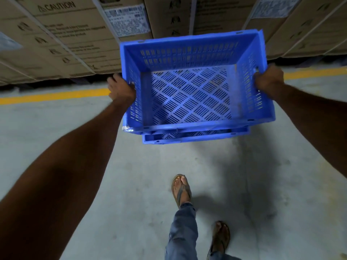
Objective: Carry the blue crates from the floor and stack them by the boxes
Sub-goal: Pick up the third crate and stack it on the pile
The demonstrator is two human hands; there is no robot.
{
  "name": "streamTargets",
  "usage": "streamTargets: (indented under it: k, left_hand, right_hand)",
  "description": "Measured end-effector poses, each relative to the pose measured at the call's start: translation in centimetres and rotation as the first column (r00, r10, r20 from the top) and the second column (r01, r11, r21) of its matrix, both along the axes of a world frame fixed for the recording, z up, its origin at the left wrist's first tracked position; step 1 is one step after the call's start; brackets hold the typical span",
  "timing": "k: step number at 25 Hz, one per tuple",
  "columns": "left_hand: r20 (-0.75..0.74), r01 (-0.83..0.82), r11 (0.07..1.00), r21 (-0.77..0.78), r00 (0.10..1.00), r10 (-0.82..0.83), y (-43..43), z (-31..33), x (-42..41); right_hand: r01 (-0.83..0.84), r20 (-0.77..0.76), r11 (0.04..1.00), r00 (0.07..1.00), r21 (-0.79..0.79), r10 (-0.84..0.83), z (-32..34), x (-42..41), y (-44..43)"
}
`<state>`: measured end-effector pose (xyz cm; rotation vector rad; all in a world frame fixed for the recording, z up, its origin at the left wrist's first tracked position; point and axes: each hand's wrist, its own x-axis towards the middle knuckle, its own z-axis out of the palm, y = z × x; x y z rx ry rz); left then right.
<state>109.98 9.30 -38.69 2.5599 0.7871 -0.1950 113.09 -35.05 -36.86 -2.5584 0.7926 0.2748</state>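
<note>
Left hand (122,89): centre left of the frame, fingers curled round the left side wall of the upper crate, gripping it near the rim; arm stretched forward.
Right hand (268,81): centre right, fingers curled over the right side wall at its handle slot, gripping it; arm stretched forward.
Upper crate (187,51): blue plastic, open top, slotted walls and a criss-cross slotted bottom, nothing inside; held between both hands in the upper centre, tilted slightly, its far edge just in front of the boxes.
Lower crate (195,140): blue, only its near rim and a strip of slotted bottom show beneath the upper crate's near edge; whether the two touch cannot be told.
Boxes (65,34): brown cardboard, strapped, in a row across the top of the frame; one reads "CAUTION".
Label (127,19): white printed sticker on a box, upper centre left; its text is too blurred to read.
Yellow line (54,95): painted stripe running in front of the boxes.
Floor (112,166): grey concrete.
Feet: front sandal (181,190) lower centre, rear sandal (220,237) lower right; blue trouser legs.
</note>
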Motion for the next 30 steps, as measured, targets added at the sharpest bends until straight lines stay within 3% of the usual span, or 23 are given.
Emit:
streamTargets:
  k: [2, 3, 4, 6, 10, 13, 17, 20, 23, 30]
  left_hand:
    - [0.065, 0.096, 0.946, 0.31, 0.99, -0.122, -1.9, 1.4, -2.0]
    - [0.114, 0.158, 0.921, 0.356, 0.971, -0.211, -3.0, 2.0, -3.2]
    - [0.156, 0.23, 0.908, 0.352, 0.941, -0.299, -3.9, 1.9, -4.3]
    - [0.193, 0.415, 0.852, 0.318, 0.852, -0.487, -6.2, 1.9, -6.9]
    - [-0.053, 0.743, 0.657, 0.131, 0.667, -0.743, -10.3, 1.9, -11.6]
    - [-0.088, 0.711, 0.703, 0.004, 0.701, -0.708, -10.9, 1.9, -12.8]
    - [-0.234, 0.761, 0.633, 0.143, 0.648, -0.725, -11.2, 1.9, -13.2]
    - [-0.242, 0.724, 0.666, 0.179, 0.688, -0.684, -11.4, 2.3, -13.4]
    - [-0.25, 0.739, 0.649, 0.183, 0.673, -0.696, -12.2, 2.6, -15.0]
    - [-0.253, 0.706, 0.697, 0.124, 0.702, -0.666, -11.7, 2.5, -16.0]
  right_hand:
    - [-0.045, 0.081, 0.98, 0.995, -0.192, 0.061, 1.1, -1.9, 1.1]
    - [-0.097, 0.136, 0.959, 0.981, -0.265, 0.136, 1.6, -3.3, 1.7]
    - [-0.161, 0.201, 0.951, 0.955, -0.266, 0.217, 2.2, -4.8, 2.6]
    - [-0.331, 0.257, 0.936, 0.901, -0.116, 0.35, 2.8, -7.7, 4.3]
    - [-0.691, -0.021, 0.72, 0.72, 0.06, 0.693, 2.3, -12.3, 6.2]
    - [-0.808, -0.182, 0.589, 0.58, -0.003, 0.794, 1.1, -13.8, 5.9]
    - [-0.841, -0.205, 0.539, 0.536, -0.047, 0.819, 0.3, -13.5, 5.4]
    - [-0.847, -0.212, 0.526, 0.53, -0.08, 0.821, 0.3, -13.6, 4.8]
    - [-0.834, -0.243, 0.546, 0.546, -0.071, 0.802, 0.4, -14.5, 4.0]
    - [-0.847, -0.239, 0.528, 0.527, -0.063, 0.816, -0.2, -16.3, 4.2]
